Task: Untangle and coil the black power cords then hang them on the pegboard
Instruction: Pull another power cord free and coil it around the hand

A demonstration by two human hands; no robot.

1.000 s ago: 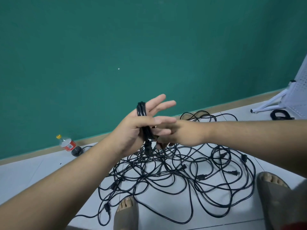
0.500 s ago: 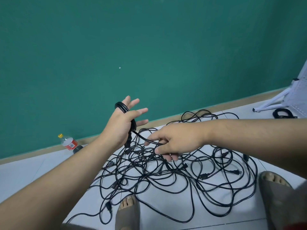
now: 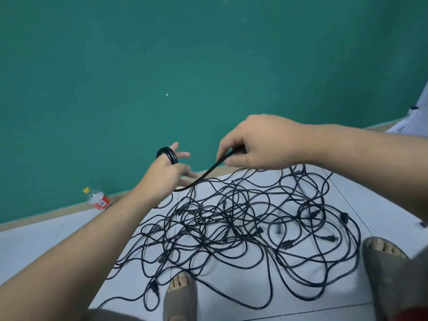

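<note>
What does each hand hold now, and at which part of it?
The right hand pinches a black cord on its loose stretch. Its wound coil is looped round the left hand, whose fingers are straight.

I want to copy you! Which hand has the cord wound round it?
The left hand: a black coil loops round its spread fingers. The right hand only pinches the loose cord leading to it.

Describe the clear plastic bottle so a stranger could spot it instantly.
Follow the green wall down to its wooden baseboard at left. The clear plastic bottle lies there, left of the tangled black cords. Only it has a yellow cap and red label.
</note>
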